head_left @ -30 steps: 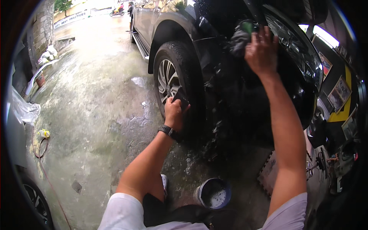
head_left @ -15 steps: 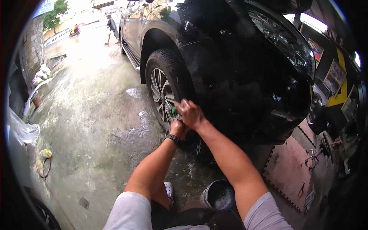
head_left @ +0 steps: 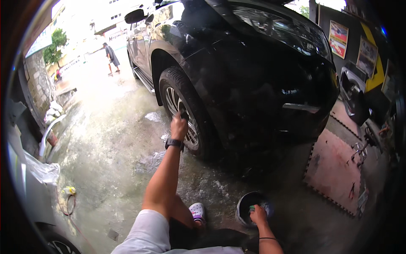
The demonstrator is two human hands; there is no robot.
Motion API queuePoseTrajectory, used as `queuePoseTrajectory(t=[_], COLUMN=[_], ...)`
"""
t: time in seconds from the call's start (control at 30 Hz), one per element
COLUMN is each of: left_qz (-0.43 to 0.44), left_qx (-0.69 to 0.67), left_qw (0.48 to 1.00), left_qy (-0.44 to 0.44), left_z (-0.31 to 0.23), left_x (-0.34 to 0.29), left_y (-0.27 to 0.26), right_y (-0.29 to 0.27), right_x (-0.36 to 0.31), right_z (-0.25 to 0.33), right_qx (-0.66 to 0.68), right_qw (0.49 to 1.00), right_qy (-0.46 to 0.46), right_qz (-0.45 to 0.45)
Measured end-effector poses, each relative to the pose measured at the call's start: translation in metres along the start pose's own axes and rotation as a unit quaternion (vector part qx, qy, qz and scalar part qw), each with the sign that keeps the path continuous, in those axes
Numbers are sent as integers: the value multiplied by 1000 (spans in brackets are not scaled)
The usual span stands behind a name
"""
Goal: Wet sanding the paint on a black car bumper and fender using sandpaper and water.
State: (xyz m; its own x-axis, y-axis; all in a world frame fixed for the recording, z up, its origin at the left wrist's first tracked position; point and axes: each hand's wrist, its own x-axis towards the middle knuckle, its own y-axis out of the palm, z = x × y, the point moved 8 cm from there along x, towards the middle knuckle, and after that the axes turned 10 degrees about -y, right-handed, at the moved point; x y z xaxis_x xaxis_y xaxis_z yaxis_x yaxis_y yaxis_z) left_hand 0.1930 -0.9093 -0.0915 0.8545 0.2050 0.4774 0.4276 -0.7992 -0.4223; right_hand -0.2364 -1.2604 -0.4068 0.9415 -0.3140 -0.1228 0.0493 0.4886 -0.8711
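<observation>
My left hand [head_left: 179, 128], with a dark watch on its wrist, reaches to the spoked wheel [head_left: 172, 98] of a black car [head_left: 253, 84]. Its fingers are closed on a small dark thing [head_left: 184, 114] against the spokes, too unclear to name. Down at the right, my right hand [head_left: 258, 215] is over the mouth of a dark bucket [head_left: 242, 207] that holds foamy water. A small green thing [head_left: 252, 208], its kind unclear, shows between the closed fingers of that hand.
A shoe [head_left: 197, 211] stands left of the bucket on wet concrete. Pinkish mats [head_left: 332, 169] lie at the right, with a motorcycle [head_left: 353, 89] beyond. A hose [head_left: 67, 207] and plastic sheeting [head_left: 42, 169] are at the left. Another person [head_left: 111, 58] walks far off.
My hands were together at the wheel with a green thing between them. The right has moved down to the bucket with a green thing; the left has stayed at the wheel, slightly higher.
</observation>
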Motion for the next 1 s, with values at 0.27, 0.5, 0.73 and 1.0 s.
queuePoseTrajectory(t=[0.27,0.5,0.73,1.0], left_qz=[-157,-68,-112,-92], left_qx=[-46,3,52,-19], left_qw=[955,991,956,970], left_qy=[248,117,266,224], left_z=[-213,-234,-218,-206], left_x=[-8,72,26,9], left_y=[6,-13,4,17], right_y=[16,6,14,2], right_x=[-27,-28,-47,-41], right_z=[38,32,27,34], right_qx=[23,-13,-42,-73], right_qw=[996,999,999,997], right_qy=[-82,15,12,20], right_qz=[-2,34,21,20])
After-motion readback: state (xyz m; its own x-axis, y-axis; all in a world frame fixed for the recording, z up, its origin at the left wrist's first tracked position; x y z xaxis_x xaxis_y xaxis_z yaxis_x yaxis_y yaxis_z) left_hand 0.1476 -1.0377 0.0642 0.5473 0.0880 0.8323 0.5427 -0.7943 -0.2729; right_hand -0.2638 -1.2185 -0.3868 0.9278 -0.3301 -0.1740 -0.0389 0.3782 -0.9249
